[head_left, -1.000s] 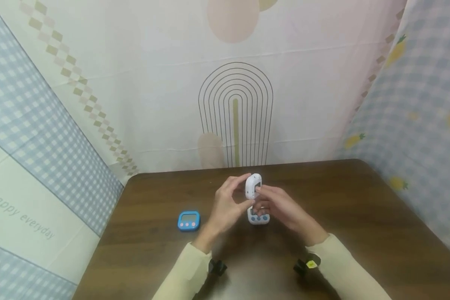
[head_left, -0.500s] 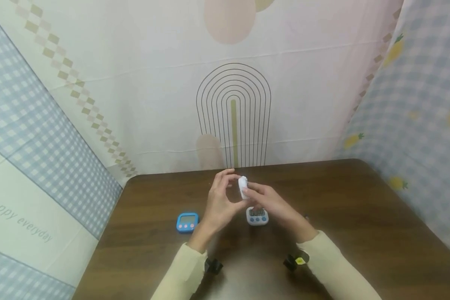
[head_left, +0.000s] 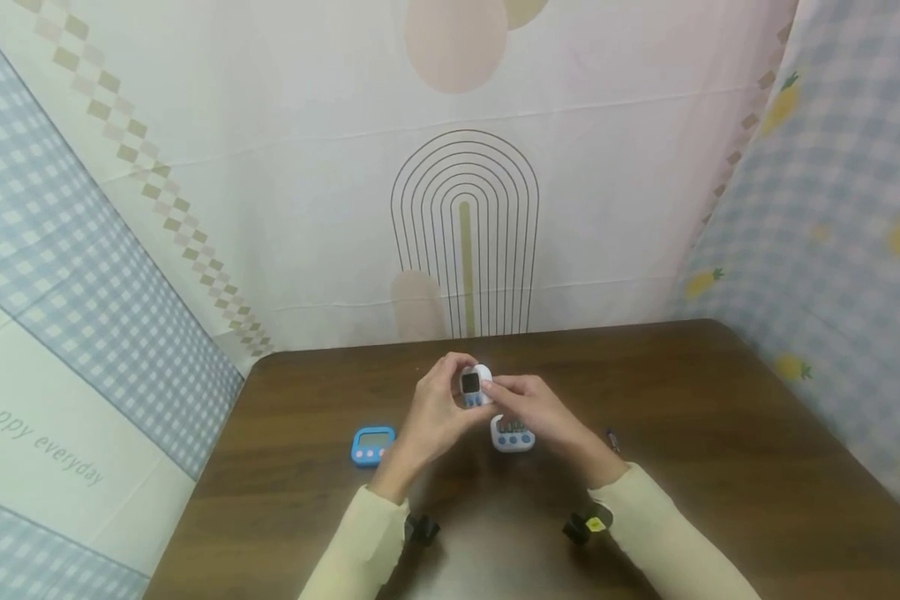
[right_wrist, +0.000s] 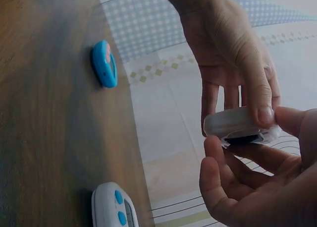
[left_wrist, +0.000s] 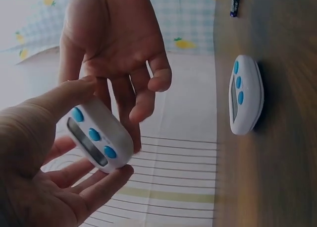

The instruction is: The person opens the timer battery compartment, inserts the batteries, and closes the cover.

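A white digital kitchen timer with blue buttons is held up above the table. My left hand grips it between thumb and fingers, its screen tilted towards my head. My right hand pinches the timer's other side, thumb on the edge and fingers behind it. On its back, the right wrist view shows a dark area beside clear plastic; the detail is blurred. Below the hands, a second white timer lies face up on the table. A blue timer with pink buttons lies left, by my left wrist.
A small dark battery lies on the brown wooden table right of the white timer, near my right forearm. Patterned cloth hangs behind the table and along both sides.
The held timer has turned from showing its back and edge to showing its screen and buttons, moving slightly left and down. Shifting hands have uncovered the second white timer's screen and the battery.
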The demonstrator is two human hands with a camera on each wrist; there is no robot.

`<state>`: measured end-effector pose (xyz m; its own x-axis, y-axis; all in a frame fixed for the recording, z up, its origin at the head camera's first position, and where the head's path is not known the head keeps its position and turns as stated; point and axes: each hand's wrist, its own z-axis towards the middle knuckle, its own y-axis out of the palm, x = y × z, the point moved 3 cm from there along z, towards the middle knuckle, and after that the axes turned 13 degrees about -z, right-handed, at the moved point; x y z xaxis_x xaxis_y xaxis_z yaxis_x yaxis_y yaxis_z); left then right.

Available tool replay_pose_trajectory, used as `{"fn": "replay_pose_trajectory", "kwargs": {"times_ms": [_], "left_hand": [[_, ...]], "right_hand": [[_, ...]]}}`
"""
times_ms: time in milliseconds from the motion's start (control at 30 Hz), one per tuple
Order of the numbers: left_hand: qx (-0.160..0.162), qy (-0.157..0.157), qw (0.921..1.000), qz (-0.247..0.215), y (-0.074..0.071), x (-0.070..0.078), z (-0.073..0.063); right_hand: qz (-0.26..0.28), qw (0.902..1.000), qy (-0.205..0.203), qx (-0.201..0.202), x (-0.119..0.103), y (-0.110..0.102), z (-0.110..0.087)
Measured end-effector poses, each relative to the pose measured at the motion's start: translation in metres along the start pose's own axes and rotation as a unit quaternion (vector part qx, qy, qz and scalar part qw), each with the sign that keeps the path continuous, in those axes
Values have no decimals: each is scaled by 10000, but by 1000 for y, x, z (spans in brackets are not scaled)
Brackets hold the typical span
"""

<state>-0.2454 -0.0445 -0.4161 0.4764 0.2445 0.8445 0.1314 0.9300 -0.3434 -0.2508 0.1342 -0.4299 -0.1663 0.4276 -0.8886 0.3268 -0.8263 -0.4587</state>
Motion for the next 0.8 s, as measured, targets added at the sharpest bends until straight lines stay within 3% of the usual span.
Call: {"fn": "replay_pose_trajectory", "kwargs": {"times_ms": [267,467,567,800], "left_hand": [[-325,-680,9926,956,-2,-8,-3],[-692,-1027,9839,1288,-2,-11,-6],[-773,-1168,9805,1382,-1,-14,-7],[-1158,-1439,9657,1828,2,-25,-11]], "right_hand": [[-395,9969,84,682,8,3,2],[-1040,9884,-35,1106,10,11,3],[-1323,9864,-96,972,11,15,4],[-2086,9777,-100,232,17,24,7]]}}
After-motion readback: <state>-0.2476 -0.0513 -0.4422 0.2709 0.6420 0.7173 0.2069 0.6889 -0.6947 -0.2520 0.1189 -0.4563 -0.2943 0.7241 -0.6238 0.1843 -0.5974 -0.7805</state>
